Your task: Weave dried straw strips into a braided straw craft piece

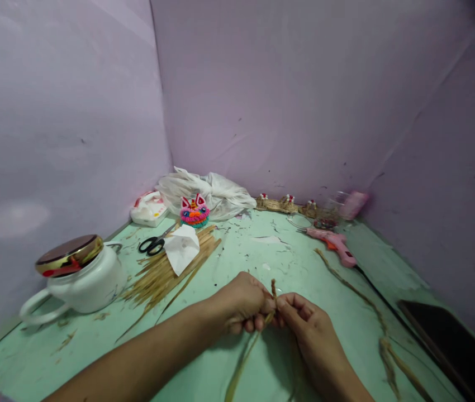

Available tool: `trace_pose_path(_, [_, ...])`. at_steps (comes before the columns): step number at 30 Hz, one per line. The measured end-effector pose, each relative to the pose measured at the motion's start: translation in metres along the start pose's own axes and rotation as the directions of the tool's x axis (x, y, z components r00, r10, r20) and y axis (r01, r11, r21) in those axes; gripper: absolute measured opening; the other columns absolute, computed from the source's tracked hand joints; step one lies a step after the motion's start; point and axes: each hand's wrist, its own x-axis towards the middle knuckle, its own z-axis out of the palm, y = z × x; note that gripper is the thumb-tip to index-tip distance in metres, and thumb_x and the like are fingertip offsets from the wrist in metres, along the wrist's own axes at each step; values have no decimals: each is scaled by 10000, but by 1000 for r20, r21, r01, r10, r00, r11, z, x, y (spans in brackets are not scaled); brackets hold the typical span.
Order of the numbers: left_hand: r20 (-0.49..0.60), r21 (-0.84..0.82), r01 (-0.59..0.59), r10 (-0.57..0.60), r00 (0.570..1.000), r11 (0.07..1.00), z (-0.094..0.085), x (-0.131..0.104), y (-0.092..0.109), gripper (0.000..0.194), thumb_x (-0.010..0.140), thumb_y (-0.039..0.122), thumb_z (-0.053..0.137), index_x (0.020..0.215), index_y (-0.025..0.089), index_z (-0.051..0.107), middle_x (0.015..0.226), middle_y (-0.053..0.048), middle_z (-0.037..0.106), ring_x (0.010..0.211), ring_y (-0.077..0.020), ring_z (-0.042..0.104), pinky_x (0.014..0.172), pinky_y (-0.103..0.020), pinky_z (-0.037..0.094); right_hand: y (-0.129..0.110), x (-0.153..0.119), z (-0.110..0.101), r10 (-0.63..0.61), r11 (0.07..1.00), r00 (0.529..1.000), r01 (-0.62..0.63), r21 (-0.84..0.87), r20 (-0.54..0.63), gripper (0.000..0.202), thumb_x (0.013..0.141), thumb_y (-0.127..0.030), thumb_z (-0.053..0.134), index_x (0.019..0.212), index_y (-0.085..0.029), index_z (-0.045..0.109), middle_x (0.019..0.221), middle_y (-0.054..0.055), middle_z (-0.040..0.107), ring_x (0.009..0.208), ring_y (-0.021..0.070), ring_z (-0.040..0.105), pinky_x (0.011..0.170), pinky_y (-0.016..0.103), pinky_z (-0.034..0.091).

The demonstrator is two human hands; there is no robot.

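Tan strand (240, 368) | left hand (248, 304) and right hand (304, 318) both pinching it | apparently twisting | next move calls for steady tension

I see lilac walls (304, 100) across the upper frame, a mint-green tabletop (246, 262) below, a straw-coloured strand (242, 363) at lower centre, a pink glue gun (344, 251) with orange trigger (330, 245) at right.

This is a craft corner. Scissors (159, 243) and dried fibre strips (150, 283) lie left on the worktop (241, 248), a glue gun (337, 243) right.
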Motion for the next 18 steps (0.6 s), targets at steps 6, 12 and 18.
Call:
trace_pose_path(6, [-54,101,4,2,999,995,0,-1,2,140,536,100,444,436,127,538,307,35,423,254,-64,347,285,-177,265,-3,-3,5,-40,999,999,40,-22,-21,223,666,-302,596,528,-151,507,485,-3,537,476,97,450,494,215,319])
trace_pose_path(12, [-53,191,-253,267,962,949,-1,7,-3,138,552,180,487,433,125,528,322,56,359,320,-38,259,352,-187,169,-6,-1,2,-43,998,997,40,-41,-57,183,681,-263,566,552,-139,532,505,-11,528,467,72,415,478,204,301])
trace_pose_path(18, [-153,125,-246,263,952,961,-1,14,-11,114,545,221,497,466,140,510,349,58,389,338,-46,264,377,-200,168,-18,3,-10,87,993,996,-89,-80,-22,159,614,-267,629,572,-123,574,448,-49,443,409,48,315,412,198,229])
